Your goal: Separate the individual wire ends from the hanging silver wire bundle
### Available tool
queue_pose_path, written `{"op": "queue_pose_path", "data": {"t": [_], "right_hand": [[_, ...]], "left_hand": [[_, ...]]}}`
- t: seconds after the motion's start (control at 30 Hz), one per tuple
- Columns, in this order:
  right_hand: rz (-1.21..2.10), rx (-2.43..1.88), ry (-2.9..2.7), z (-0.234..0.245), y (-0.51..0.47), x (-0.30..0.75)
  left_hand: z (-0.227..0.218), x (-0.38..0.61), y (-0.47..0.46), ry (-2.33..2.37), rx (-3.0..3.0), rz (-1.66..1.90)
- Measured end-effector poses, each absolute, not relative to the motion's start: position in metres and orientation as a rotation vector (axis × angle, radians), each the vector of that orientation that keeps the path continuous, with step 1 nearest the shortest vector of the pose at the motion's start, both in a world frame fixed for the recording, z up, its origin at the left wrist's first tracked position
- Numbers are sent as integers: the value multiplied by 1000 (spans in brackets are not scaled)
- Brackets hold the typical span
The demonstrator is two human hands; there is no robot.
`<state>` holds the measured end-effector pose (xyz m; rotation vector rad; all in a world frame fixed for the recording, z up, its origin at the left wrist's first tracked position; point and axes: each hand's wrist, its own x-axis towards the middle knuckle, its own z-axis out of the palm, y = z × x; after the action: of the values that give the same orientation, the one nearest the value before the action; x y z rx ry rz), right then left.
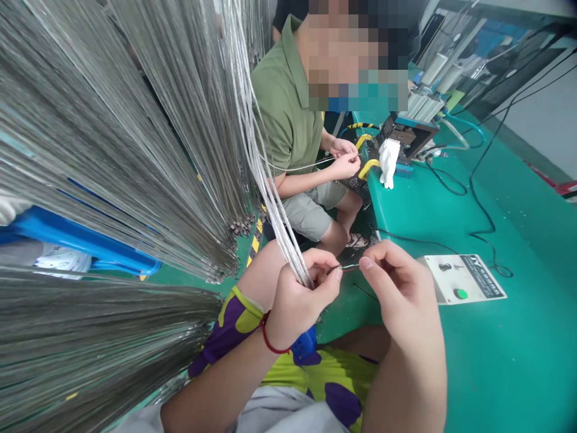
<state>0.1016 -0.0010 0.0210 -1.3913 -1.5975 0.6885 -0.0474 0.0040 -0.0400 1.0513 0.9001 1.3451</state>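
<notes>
A bundle of silvery braided cables [282, 231] hangs down from above into my left hand [304, 294], whose fingers are wrapped round its lower end. Between my two hands runs a short length of thin dark and reddish wires [349, 267], coming out at my left thumb and forefinger. My right hand [396, 285] pinches the far end of these wires between thumb and forefinger. The fingertips hide the wire ends. Both hands are above my lap, beside the green table.
Thick rows of hanging grey cables [112, 108] fill the left side. A co-worker [288, 114] sits ahead, holding a cable. On the green table [532, 337] are a control box [464, 278] with a green button, a machine [410, 132] and loose black cords. A blue tray [81, 234] lies left.
</notes>
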Motion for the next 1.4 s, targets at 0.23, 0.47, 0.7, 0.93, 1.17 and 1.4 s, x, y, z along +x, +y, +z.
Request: {"op": "queue_pose_path", "data": {"t": [0.23, 0.47, 0.7, 0.93, 1.17, 1.4], "right_hand": [[765, -1446, -1623, 26, -6, 102], [627, -1284, -1814, 23, -3, 105], [530, -1055, -1860, 17, 0, 106], [650, -1082, -1763, 15, 0, 103], [648, -1192, -1818, 22, -1, 103], [636, -1079, -1792, 12, 6, 109]], "left_hand": [[-39, -49, 5, 913, 1095, 1367], [-44, -54, 5, 709, 965, 1296], [-53, -64, 6, 531, 882, 1228], [-42, -66, 10, 674, 1106, 1343], [-37, -69, 14, 829, 1276, 1377], [-37, -69, 15, 791, 1259, 1354]]}}
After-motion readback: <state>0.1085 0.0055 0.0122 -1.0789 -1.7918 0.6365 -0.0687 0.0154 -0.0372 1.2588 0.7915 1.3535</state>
